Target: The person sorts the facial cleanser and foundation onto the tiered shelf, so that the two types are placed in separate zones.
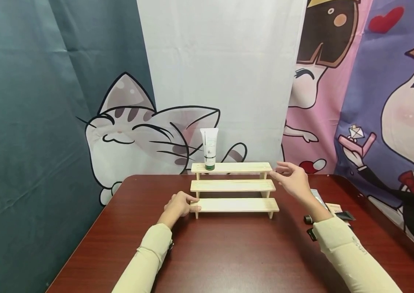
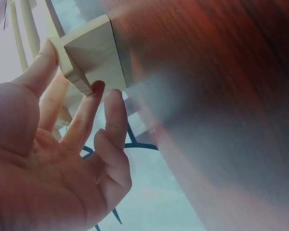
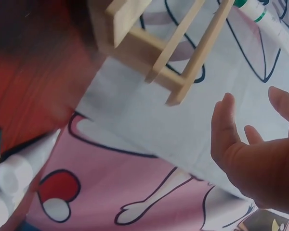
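Observation:
A three-tier pale wooden display stand stands near the table's far edge. On the left part of its top step, a white squeeze tube rests upright on its green cap. My left hand grips the left end of the lowest step; in the left wrist view its thumb lies on one face of the board and fingers reach round the other. Beside the top step's right end is my right hand, fingers loosely bent. The right wrist view shows a gap between this hand and the wood, with nothing held.
Several tubes and small packages lie in a group on the right of the dark red table, under and beside my right forearm. A printed cloth with cartoon figures hangs right behind the table.

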Action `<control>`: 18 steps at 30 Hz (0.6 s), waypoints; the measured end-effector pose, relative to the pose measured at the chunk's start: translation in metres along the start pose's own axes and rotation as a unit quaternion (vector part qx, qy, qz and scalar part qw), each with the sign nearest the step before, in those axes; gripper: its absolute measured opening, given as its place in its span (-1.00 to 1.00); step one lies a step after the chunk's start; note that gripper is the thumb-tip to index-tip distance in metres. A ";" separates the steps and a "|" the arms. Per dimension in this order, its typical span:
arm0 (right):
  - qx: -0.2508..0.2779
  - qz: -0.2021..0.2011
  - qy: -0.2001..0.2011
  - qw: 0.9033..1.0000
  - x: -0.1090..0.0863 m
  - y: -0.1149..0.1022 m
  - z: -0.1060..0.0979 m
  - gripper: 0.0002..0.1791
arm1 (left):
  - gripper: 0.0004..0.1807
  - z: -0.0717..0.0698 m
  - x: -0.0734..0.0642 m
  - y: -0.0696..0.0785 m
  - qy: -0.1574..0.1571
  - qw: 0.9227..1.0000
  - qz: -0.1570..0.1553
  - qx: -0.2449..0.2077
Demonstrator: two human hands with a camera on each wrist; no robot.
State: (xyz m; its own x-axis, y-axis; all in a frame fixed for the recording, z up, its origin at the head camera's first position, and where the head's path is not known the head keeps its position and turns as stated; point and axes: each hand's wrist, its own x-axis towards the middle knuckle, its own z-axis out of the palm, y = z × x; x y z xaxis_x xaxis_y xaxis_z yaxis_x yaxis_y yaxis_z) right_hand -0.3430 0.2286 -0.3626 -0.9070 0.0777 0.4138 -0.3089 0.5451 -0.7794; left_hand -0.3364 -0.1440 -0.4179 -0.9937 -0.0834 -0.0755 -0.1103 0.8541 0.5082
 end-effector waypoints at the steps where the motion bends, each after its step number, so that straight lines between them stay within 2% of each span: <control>1: -0.007 0.000 0.002 1.000 0.000 0.002 -0.002 -0.44 | -0.59 0.000 0.000 0.000 0.001 1.000 -0.001 0.001; 9: -0.078 0.013 0.013 0.997 -0.004 0.019 -0.025 -0.45 | -0.60 0.000 0.001 0.002 0.001 1.000 0.004 -0.004; 18: -0.104 0.044 -0.009 0.994 -0.004 0.038 -0.036 -0.48 | -0.60 0.002 0.002 -0.001 0.002 1.000 -0.002 0.002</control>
State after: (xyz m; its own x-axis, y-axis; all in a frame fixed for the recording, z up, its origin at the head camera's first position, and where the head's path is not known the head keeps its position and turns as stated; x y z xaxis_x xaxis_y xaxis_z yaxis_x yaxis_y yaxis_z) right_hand -0.3408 0.2795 -0.3771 -0.9332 0.1187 0.3391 -0.1647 0.6975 -0.6974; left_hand -0.3380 -0.1442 -0.4197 -0.9933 -0.0883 -0.0741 -0.1138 0.8554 0.5053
